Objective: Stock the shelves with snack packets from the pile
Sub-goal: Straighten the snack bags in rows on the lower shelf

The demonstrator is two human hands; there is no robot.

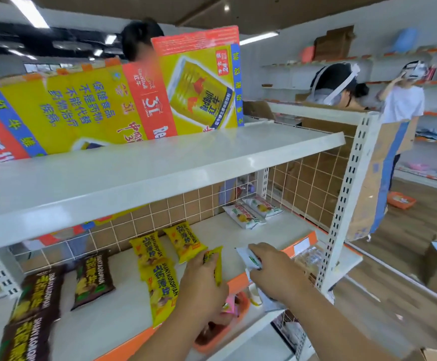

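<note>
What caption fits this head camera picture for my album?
Restocking: left hand holds a yellow plastic snack packet, right hand a white plastic packet, at a white metal shelf.

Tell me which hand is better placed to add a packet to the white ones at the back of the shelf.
The right hand: it grips a white packet and is nearer the shelved white packets. The left hand holds a yellow packet.
</note>
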